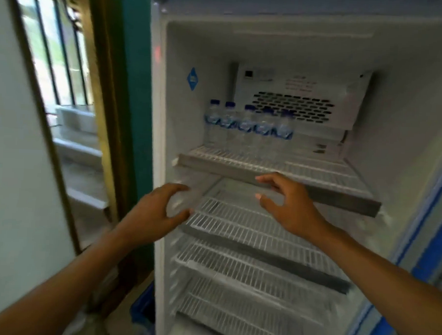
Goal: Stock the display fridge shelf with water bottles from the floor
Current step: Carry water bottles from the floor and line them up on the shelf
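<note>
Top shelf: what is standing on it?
On the top shelf, five water bottles with blue caps stand in a row at the back left. The right side looks bare; blur hides finer detail.
</note>
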`<state>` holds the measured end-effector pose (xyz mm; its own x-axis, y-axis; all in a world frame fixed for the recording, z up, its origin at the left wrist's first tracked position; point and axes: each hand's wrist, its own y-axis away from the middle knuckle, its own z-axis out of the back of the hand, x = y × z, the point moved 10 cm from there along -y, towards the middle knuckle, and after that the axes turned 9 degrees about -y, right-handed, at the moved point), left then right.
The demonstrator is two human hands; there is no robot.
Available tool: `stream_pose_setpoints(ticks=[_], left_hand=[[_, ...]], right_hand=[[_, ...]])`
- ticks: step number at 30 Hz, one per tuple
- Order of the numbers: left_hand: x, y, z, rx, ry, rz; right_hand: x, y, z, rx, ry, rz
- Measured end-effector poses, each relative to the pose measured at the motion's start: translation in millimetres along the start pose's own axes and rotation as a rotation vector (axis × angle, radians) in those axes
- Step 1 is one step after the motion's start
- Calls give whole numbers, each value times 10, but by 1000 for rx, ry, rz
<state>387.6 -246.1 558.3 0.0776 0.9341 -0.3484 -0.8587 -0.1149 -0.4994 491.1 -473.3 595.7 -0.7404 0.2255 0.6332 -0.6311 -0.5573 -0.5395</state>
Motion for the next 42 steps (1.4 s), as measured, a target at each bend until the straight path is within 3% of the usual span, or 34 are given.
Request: stream_pose_setpoints(ticks=[15, 22, 28, 35, 40, 42], left_hand=[[1342, 4499, -446, 363, -60, 779], [1686, 5775, -307, 404, 4, 1003], [2176, 5825, -393, 361, 60, 1096], [3311, 4538, -898, 238, 111, 1110], [4290, 3942, -1601, 236, 99, 1231], [4697, 3847, -1925, 168, 122, 1307]], right_hand=[[-81, 2528, -3247, 615, -192, -218], [20, 3087, -4231, 767, -246, -306], [-118, 2779, -4796, 762, -237, -346], [-738, 1691, -5762, 817, -240, -325], [-1439, 1118, -6709, 916, -213, -386], [-1698, 917, -7138, 943, -216, -382]])
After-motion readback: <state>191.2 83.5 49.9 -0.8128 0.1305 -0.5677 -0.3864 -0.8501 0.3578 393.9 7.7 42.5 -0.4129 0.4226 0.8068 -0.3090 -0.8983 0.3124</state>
